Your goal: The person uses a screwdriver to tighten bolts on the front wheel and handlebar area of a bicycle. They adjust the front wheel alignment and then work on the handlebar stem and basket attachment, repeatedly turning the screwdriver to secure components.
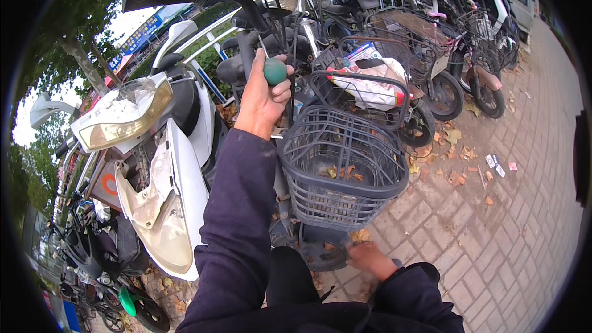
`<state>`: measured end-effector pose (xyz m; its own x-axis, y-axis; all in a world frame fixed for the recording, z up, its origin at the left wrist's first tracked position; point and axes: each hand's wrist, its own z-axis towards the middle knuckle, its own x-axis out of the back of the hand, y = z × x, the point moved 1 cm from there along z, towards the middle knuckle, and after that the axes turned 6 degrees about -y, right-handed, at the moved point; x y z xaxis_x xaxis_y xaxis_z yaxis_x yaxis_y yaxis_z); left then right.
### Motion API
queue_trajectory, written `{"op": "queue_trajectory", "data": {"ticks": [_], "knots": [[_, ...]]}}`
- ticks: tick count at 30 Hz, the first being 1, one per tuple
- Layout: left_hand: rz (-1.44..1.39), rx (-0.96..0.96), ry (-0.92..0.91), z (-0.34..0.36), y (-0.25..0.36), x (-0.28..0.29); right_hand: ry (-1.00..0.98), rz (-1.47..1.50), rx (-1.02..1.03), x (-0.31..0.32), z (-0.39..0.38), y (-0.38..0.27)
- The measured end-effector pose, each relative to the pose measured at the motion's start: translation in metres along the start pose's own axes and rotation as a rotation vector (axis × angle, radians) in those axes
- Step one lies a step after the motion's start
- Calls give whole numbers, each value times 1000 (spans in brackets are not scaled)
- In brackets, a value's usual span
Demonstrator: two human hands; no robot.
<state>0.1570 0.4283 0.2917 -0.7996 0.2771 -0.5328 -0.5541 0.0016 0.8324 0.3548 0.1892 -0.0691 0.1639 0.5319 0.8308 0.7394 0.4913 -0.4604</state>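
Note:
My left hand (265,95) is raised in front of the bicycle's handlebar stem, fingers wrapped round a green ball-shaped handle (275,71). A thin metal piece shows above the fingers; whether it belongs to the handle I cannot tell. Just below that hand hangs the dark plastic basket (345,200) of the bicycle, with dry leaves inside. My right hand (372,260) is low, beside the front wheel's dark mudguard (320,253). Its fingers are blurred, and nothing plain shows in them.
A white scooter (176,209) with a cracked, yellowed front panel stands close on the left. Behind the basket is a wire basket (364,95) holding a white bag. More parked bicycles line the white railing. Brick paving (487,222) with fallen leaves runs along the right.

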Motion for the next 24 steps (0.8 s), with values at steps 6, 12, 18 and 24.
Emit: {"op": "queue_trajectory", "data": {"ticks": [6,12,18,24], "knots": [[410,-80,59,-2,5,7,126,-17,69,-4,-3,1],[728,-192,225,-4,0,21,71,-26,56,-6,3,3],[837,-360,328,-3,-3,45,53,-2,30,1,4,-2],[886,-473,349,0,-14,49,53,-8,38,-1,11,-8]]}}
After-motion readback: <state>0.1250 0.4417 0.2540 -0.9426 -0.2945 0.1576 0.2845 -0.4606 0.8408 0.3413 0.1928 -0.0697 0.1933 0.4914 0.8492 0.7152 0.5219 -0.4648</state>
